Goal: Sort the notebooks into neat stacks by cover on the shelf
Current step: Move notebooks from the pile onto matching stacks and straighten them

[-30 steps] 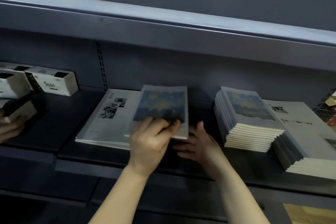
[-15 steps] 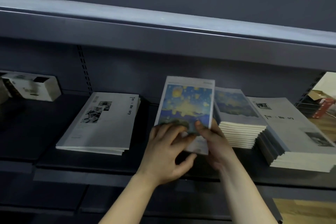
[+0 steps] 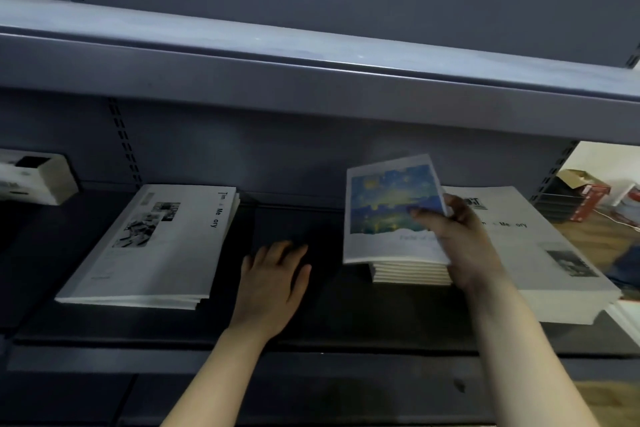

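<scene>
Now the painted notebook (image 3: 388, 208) lay tilted on the painted stack (image 3: 408, 272), its right edge gripped by the right hand (image 3: 464, 246). The left hand (image 3: 273, 284) rested flat and empty, left of that stack. The shelf (image 3: 311, 333) held also a left white stack (image 3: 156, 246) and a right white stack (image 3: 540, 253) on either side of it; probably these two were not yet merged.

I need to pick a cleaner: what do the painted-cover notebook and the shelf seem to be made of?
Notebook in the right hand: paper, apparently with a smooth printed card cover; the stack under it shows cream page edges. Shelf: probably painted metal, matte dark grey, judging by the slotted upright behind it.
</scene>
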`<action>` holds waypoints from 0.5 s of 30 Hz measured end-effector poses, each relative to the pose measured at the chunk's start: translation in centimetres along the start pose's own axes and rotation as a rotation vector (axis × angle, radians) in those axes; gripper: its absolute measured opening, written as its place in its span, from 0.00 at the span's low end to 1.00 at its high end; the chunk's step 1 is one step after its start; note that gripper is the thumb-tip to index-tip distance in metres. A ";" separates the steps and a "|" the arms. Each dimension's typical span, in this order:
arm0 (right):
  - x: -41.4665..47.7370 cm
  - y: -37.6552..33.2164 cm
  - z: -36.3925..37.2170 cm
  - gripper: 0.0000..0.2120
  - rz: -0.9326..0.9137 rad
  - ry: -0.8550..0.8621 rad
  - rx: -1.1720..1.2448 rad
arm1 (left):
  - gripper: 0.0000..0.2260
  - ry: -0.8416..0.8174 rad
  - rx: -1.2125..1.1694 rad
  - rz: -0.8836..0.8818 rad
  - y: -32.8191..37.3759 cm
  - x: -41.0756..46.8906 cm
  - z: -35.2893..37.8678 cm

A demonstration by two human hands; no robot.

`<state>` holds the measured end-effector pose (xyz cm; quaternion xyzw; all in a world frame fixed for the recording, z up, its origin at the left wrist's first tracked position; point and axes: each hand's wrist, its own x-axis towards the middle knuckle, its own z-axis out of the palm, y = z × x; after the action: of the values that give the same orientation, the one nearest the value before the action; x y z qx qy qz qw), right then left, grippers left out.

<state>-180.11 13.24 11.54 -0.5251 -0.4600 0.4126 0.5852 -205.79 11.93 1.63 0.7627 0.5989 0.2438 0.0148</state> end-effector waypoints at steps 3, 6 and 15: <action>0.8 -1.1 -1.8 0.19 0.025 0.032 -0.016 | 0.20 -0.082 0.041 -0.031 0.0 0.0 1.7; 1.2 -1.7 -3.3 0.17 0.037 0.018 -0.015 | 0.20 -0.091 0.044 -0.045 0.0 0.1 2.5; 4.9 0.1 -4.5 0.09 -0.050 0.141 -0.505 | 0.20 -0.106 0.061 -0.082 -0.4 0.2 3.1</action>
<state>-174.60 16.94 11.80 -0.6705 -0.5193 0.2326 0.4760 -204.87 13.07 -1.14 0.7494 0.6352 0.1838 0.0334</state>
